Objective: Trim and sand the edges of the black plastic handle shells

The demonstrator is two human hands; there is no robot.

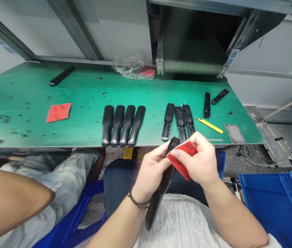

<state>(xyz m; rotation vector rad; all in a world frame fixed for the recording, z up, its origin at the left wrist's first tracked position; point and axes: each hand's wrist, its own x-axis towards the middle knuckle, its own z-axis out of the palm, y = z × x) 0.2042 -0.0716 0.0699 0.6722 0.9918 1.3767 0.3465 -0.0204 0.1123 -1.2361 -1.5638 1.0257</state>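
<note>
- left hand (151,175) has its fingers wrapped closed around a long black plastic handle (158,196), gripping it tilted up, with the far end up by the pad and the other end hanging down toward the lap
- right hand (196,160) is pinching a folded red sandpaper piece (181,159) between thumb and fingers, pressed against the far end of that handle, so both hands are touching it right over the near edge of the bench
- a green bench top (27,93) runs across in front, with dark flecks scattered all over it
- four glossy black handles (123,125) sit side by side in a neat row, near the middle
- just right of them are three ribbed black shells (178,120), lying close together and almost touching the hands
- further right there's a yellow utility knife (209,125) beside a grey metal plate (235,133)
- a flat red sheet (58,112) lies on the left side, and a lone black bar (62,75) is by the far edge
- a clear plastic bag (125,67) sits at the far edge
- a blue plastic crate (272,206) is down on the near right
- another person's bare arm (11,203) comes in at near left, above a jeans-clad leg (63,175)
</note>
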